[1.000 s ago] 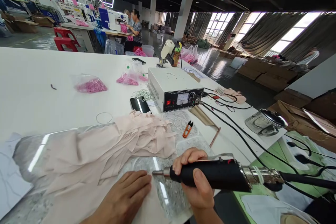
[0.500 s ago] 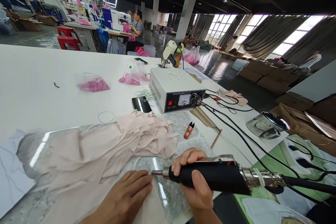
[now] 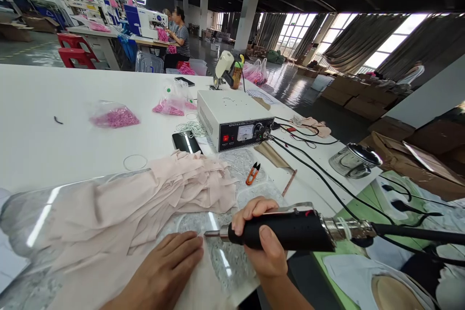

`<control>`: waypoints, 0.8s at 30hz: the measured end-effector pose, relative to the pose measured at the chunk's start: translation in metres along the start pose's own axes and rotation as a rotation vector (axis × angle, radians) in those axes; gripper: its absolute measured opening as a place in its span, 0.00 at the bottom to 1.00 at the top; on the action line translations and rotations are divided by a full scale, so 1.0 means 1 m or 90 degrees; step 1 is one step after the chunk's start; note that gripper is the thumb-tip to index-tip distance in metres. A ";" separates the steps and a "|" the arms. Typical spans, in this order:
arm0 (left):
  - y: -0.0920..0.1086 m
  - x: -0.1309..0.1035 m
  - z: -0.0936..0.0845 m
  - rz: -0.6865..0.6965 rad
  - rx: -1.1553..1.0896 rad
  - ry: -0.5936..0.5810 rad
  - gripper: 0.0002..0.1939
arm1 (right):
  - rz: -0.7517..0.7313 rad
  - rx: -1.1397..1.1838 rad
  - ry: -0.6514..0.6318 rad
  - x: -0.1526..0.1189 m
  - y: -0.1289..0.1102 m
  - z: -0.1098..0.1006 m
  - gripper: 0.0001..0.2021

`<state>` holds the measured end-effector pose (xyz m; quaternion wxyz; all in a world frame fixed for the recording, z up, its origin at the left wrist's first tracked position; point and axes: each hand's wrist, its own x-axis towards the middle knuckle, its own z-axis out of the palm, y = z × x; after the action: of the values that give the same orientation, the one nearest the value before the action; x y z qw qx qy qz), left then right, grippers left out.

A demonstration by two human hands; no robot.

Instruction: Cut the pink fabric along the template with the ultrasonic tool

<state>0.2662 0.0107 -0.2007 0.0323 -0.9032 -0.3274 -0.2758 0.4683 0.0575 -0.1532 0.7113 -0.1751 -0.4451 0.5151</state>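
Note:
My right hand (image 3: 263, 240) wraps round a black ultrasonic handpiece (image 3: 286, 230), with the thumb underneath and fingers over its top lever. The narrow metal tip points left, close beside the fingertips of my left hand (image 3: 169, 264). That hand lies flat on pale pink fabric (image 3: 203, 281), its fingers stretched out together. Behind it, a heap of pale pink fabric strips (image 3: 198, 179) covers much of the grey marbled sheet (image 3: 241, 247). Orange thread snips (image 3: 253, 173) rest on the sheet, beyond the handpiece.
A white control box (image 3: 232, 111) stands behind the heap; black cables (image 3: 312, 167) run from it to the right. Nearby are a phone (image 3: 186, 142), bags of pink pieces (image 3: 115, 116) and a lidded glass jar (image 3: 354, 161). A co-worker (image 3: 179, 36) sits at a sewing machine.
The whole view has shifted slightly, so things appear further left. The handpiece tip stays by my left fingertips, and both hands keep nearly the same pose.

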 end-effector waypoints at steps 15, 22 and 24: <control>0.007 0.010 -0.009 -0.001 -0.001 0.000 0.15 | 0.023 -0.005 -0.012 -0.004 -0.007 -0.003 0.08; 0.005 0.003 -0.006 -0.009 -0.011 -0.019 0.15 | 0.044 -0.024 -0.025 -0.005 -0.011 -0.004 0.08; 0.005 0.003 -0.007 -0.008 -0.016 -0.027 0.15 | 0.040 -0.026 -0.027 -0.005 -0.010 -0.003 0.08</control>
<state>0.2681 0.0073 -0.1928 0.0122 -0.9071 -0.3299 -0.2611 0.4765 0.0497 -0.1497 0.6812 -0.1927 -0.4651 0.5315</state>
